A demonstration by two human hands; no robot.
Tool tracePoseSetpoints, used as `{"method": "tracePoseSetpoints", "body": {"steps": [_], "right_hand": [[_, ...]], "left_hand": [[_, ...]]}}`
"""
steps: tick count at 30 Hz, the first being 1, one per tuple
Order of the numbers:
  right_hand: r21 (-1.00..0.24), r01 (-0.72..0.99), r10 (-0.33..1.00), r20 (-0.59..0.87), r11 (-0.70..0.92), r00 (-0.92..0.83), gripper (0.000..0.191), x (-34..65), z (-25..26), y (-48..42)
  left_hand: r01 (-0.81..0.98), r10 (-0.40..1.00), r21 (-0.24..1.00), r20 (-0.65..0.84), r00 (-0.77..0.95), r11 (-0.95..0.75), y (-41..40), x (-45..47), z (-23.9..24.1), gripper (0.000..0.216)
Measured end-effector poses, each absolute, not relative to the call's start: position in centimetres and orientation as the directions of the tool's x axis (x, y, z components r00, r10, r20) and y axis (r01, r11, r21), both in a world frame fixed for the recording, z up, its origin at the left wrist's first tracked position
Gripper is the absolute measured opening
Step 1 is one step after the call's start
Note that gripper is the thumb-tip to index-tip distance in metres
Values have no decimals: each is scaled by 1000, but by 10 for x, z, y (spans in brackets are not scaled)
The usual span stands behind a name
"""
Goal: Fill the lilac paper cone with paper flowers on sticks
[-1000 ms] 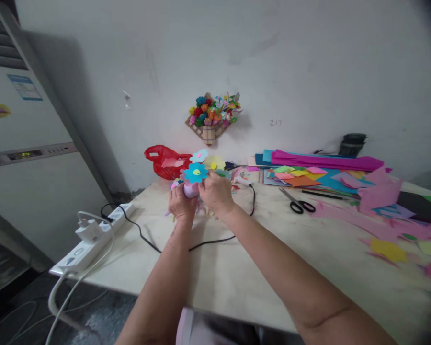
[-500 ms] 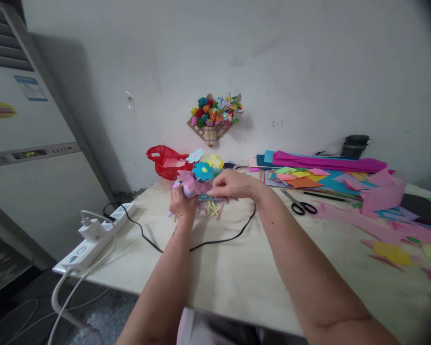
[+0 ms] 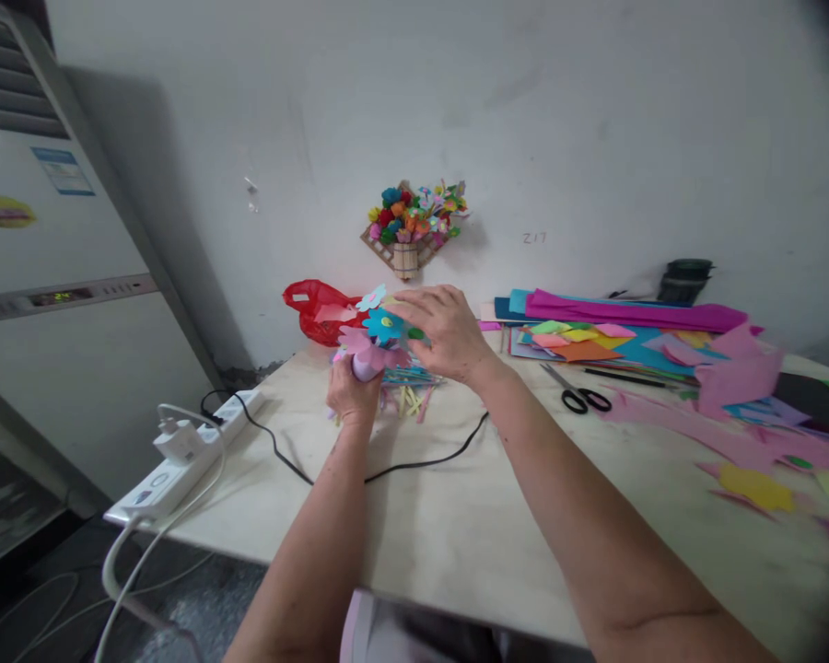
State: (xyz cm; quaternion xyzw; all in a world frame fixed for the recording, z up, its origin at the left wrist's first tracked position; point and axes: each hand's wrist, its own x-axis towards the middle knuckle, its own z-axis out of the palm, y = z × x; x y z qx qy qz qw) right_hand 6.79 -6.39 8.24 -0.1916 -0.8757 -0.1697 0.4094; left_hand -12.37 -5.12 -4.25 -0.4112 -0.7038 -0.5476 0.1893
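Observation:
My left hand (image 3: 353, 393) is wrapped round a small pale lilac pot (image 3: 367, 369). From it rise craft flowers: a blue one (image 3: 384, 324) with a yellow-green centre, a light blue one (image 3: 372, 297) and pink petals (image 3: 366, 350) around the rim. At the right side of the bunch is my right hand (image 3: 446, 330), its fingers stretched out and the thumb apart. It covers most of a yellow flower; whether it presses on the petals I cannot tell. Beneath the pot lie blue sticks (image 3: 414, 376) and pale yellow and pink strips (image 3: 409, 401).
Behind the pot lies a red plastic bag (image 3: 316, 322). A black cord (image 3: 425, 462) crosses the table in front. To the right are scissors (image 3: 577, 390), a black pencil (image 3: 624, 377), coloured sheets (image 3: 636, 308) and pink scraps (image 3: 691, 429). A power strip (image 3: 180, 470) lies along the left edge.
My right hand has gone from a pinch at the pink petals up to the top right of the bunch, its fingers now extended. The flowers have shifted slightly left; my left hand keeps its hold.

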Motion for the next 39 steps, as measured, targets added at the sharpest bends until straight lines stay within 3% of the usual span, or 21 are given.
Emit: {"method": "tracePoseSetpoints", "body": {"steps": [7,15,23,26,30,34,37,39], "right_hand": [[186,512,165,809,839,-564,30,54,75,-70],[207,458,108,814,864,-571,40,47,69,-75],[208,526,143,823,825,-550,47,41,67,-86],[157,569,199,835,807,-513,49,45,67,-87],[-23,565,295,870,825,-396,35,43,60,-90],[-426,429,560,787,797,-259,28,19,44,-97],[-722,219,754,640,656,-150,25,-2,33,-100],[-838,8,831,539,545,-137,22,-13,28,-102]], "left_hand": [[777,392,627,701,-596,58,-53,-123,-41,54],[774,395,629,695,-601,71,-51,-124,-43,51],[766,382,637,688,-617,90,-51,-125,-43,49],[746,369,657,671,-643,107,-50,-127,-43,52],[720,334,687,657,-676,104,-49,-130,-43,54],[636,344,755,561,-753,162,-57,-127,-32,53],[590,355,785,505,-787,191,-65,-123,-23,50],[602,364,778,515,-776,180,-67,-124,-22,49]]}}
